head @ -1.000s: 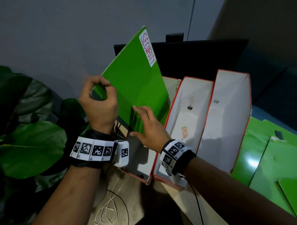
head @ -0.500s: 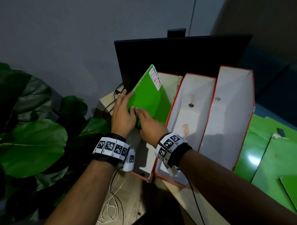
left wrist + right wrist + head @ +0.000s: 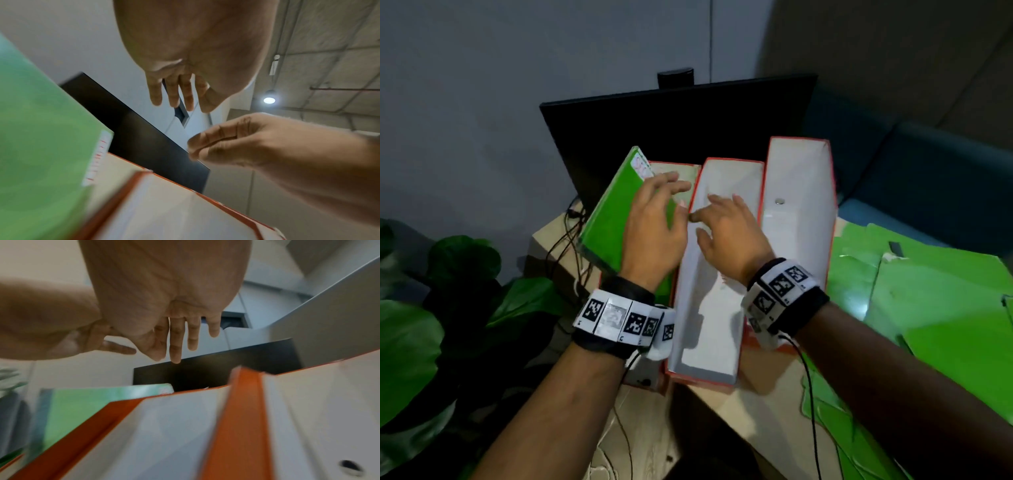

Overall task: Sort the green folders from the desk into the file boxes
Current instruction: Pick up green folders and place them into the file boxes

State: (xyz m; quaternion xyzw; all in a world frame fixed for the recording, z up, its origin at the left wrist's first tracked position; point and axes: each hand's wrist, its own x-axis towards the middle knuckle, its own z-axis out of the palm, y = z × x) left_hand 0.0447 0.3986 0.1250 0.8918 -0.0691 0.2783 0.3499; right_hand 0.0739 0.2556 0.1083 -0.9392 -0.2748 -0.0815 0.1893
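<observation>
The flat green paper folder [image 3: 609, 219] stands in the left orange box [image 3: 643, 382]; both hands, left hand [image 3: 654, 222] and right hand [image 3: 729, 233], have loose fingers holding nothing

The middle file box [image 3: 717, 274] and right file box [image 3: 799, 219] stand open-topped. A leaning green folder [image 3: 613, 219] fills the left file box [image 3: 674, 168]; the monitor [image 3: 678, 120] blocks the rear.

The green folder's [image 3: 613, 219] label [image 3: 642, 168] is too blurred to read, and the left hand [image 3: 654, 226] hides its right part. Loose green folders [image 3: 941, 308] run off the right edge of the head view.
</observation>
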